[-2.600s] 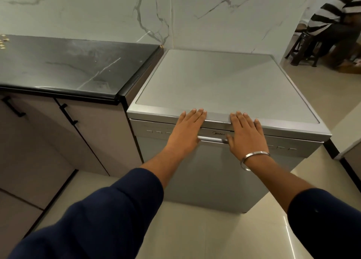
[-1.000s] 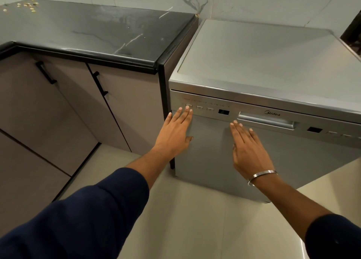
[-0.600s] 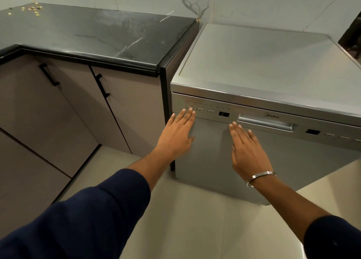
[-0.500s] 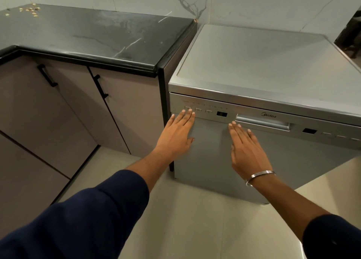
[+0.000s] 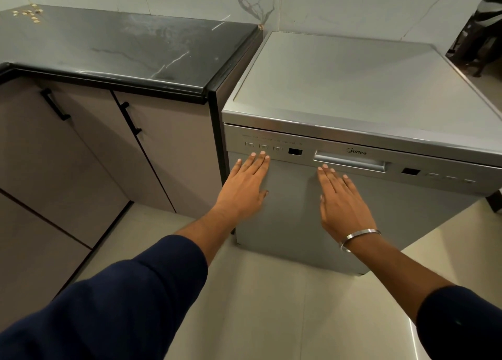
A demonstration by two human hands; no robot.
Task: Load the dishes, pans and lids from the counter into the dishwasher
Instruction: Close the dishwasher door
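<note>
At centre right of the frame stands the dishwasher [image 5: 353,196], a silver freestanding unit with its door closed and its flat top bare. Both hands lie flat against the door front with straight fingers, grasping nothing: the left hand [image 5: 245,187] near the door's left edge, fingertips just under a row of small buttons [image 5: 263,146], and the right hand [image 5: 343,200] further right, fingertips just below the recessed handle [image 5: 350,162]. A steel bangle [image 5: 358,237] circles the right wrist, and dark blue sleeves [image 5: 122,300] fill the lower corners. Between the buttons and handle sits a small dark display [image 5: 295,151]; another dark window and faint controls lie right of the handle. Touching the dishwasher's left side is a black marble counter [image 5: 122,49] across the upper left, with a scatter of small pale bits [image 5: 27,13] at its far corner. Below it are taupe cabinet doors [image 5: 89,155] with black bar handles. A white veined wall [image 5: 271,0] runs along the top, pale floor tiles [image 5: 258,291] along the bottom, and dark blurred shapes sit at the upper right edge.
</note>
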